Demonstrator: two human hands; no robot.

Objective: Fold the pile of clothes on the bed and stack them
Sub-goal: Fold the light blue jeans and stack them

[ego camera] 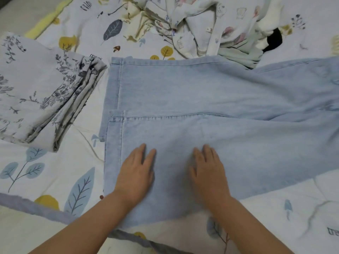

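- Head view: my left hand point(136, 171) and right hand point(208, 170) lie flat, fingers straight, pressing the near part of the jeans point(201, 99); neither grip holds anything.
- The jeans are spread across the bed point(55, 180), hems to the left.
- A folded floral cloth point(36, 85) sits left of them.
- The unfolded pile point(201, 24) lies beyond.

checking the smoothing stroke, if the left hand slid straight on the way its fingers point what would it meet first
Probably the stitched seam across the jeans. The left hand lies flat, pointing up the bed.
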